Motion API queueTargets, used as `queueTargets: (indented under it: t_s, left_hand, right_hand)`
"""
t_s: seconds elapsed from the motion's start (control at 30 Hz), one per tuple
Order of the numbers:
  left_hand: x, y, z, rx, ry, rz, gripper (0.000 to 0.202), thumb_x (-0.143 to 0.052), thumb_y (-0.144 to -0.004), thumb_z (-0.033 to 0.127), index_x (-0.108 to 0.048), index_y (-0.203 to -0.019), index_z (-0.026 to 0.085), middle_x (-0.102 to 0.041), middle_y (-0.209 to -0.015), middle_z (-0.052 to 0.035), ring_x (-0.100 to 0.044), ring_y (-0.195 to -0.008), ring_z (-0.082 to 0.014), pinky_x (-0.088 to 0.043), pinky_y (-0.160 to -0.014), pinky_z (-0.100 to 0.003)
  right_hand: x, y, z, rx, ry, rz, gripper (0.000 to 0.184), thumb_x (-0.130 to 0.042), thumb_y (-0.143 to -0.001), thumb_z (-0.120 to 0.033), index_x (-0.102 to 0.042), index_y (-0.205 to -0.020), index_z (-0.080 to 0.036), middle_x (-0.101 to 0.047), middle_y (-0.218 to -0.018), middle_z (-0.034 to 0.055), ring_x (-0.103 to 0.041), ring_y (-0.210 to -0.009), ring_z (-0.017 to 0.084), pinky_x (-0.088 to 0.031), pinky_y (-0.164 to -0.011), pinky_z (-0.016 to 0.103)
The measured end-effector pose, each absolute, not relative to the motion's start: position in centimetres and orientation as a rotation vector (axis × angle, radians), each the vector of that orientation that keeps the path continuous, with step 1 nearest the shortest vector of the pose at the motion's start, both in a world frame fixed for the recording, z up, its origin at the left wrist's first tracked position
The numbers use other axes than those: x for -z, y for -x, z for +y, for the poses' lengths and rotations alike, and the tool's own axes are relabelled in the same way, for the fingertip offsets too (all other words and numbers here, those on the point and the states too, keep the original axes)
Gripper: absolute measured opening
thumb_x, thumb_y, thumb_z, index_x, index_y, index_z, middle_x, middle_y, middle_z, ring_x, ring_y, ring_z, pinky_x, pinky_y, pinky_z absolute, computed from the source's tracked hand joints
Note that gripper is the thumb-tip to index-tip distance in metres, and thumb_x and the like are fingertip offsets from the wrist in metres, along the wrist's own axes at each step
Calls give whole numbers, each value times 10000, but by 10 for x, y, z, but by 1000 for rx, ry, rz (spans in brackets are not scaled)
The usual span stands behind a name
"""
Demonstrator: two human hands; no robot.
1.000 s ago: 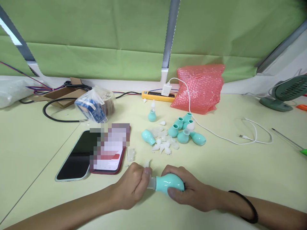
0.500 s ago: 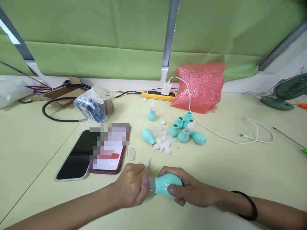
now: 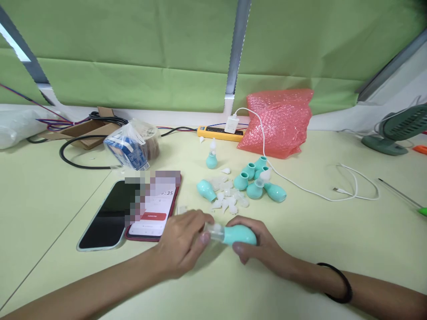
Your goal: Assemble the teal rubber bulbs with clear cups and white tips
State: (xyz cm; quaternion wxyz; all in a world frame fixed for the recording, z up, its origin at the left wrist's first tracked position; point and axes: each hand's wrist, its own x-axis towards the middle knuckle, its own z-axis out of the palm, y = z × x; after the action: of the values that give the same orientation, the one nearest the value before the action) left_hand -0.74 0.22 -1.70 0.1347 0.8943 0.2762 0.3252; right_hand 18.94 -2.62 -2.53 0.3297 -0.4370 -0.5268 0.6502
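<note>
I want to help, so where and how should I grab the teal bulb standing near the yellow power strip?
Probably pinch its round belly, coming from the left: it stands upright, widest low down, its top is narrower, and a loose white tip lies toward its right.

Likely a workshop, pale worktable (image 3: 350,235), power strip (image 3: 216,133), loose parts (image 3: 232,209), screwdriver (image 3: 403,196) (partly cropped)

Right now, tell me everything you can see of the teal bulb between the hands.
The teal bulb is glossy, rounded and rubbery-looking, narrowing to a neck that meets a translucent piece. It's held sideways over the pale table, neck pointing left. The right hand grips its rounded end, partly hiding it; the left hand holds the translucent piece's other end.
</note>
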Motion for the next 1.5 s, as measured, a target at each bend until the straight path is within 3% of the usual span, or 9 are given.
queueTargets:
  t_s: [0.07,0.13,0.27,0.4,0.53,0.73,1.07,1.27,1.5]
  left_hand:
    - [12,9,7,-831,-2688,1008,285,-310,-842,304,-518,-908,120,-531,-730,-68,-485,-641,-177,-393,-536,-288]
    - [10,8,9,-625,-2829,1193,266,-415,-790,337,-573,-840,129,-542,-771,-89,-486,-699,-219,-408,-560,-326]
    - [17,3,9,-347,-3003,1246,201,-444,-761,198,-607,-669,125,-552,-728,-105,-472,-737,-255,-416,-587,-373]
    - [16,1,7,-552,-2828,1102,156,-464,-748,138,-610,-698,113,-559,-660,-82,-487,-673,-210,-420,-563,-336]
    - [2,3,6,-898,-2095,1053,89,-575,-716,200,-608,-756,128,-614,-698,-46,-549,-657,-153,-459,-609,-276]
    - [-5,5,3,-859,-1300,968,154,-693,-619,219,-675,-768,180,-693,-752,-14,-625,-664,-135,-497,-590,-189]
    - [-8,6,7,-743,-1280,894,133,-670,-645,198,-683,-766,147,-686,-769,-44,-621,-722,-170,-495,-634,-225]
    - [-11,5,11,-686,-1319,839,105,-643,-668,172,-678,-760,135,-684,-778,-52,-620,-709,-160,-495,-640,-231]
    - [-4,1,8,-728,-1248,827,101,-659,-655,170,-681,-745,131,-689,-742,-47,-635,-669,-160,-532,-635,-248]
  right_hand:
    - [25,-191,-24,-1617,1094,-1324,263,-626,-658,-304,-475,-827,-171,-475,-608,-38,-449,-515,79,-399,-498,224]
    - [24,-191,-23,-1605,1040,-1300,263,-622,-661,-298,-447,-816,-179,-514,-696,-8,-474,-565,98,-404,-534,250]
    - [27,-192,-24,-1609,996,-1395,229,-585,-700,-303,-445,-829,-175,-540,-827,40,-479,-654,125,-388,-594,271]
    - [29,-195,-28,-1517,983,-1623,186,-495,-764,-335,-472,-818,-158,-489,-769,21,-428,-650,120,-346,-593,253]
    - [25,-198,-31,-1378,986,-1843,172,-438,-806,-336,-440,-779,-167,-395,-679,-18,-344,-604,101,-300,-556,233]
    - [22,-195,-33,-1206,991,-1970,239,-443,-814,-276,-308,-638,-185,-256,-568,-59,-230,-522,76,-228,-483,215]
    - [21,-195,-37,-1309,1084,-1899,278,-439,-814,-340,-326,-615,-182,-248,-544,-59,-230,-506,74,-229,-463,210]
    - [20,-196,-34,-1551,1131,-1741,318,-450,-790,-436,-433,-633,-161,-370,-535,-40,-309,-487,70,-259,-443,204]
    - [18,-196,-35,-1418,1144,-1841,339,-432,-799,-437,-407,-593,-169,-320,-527,-41,-298,-507,80,-254,-455,212]
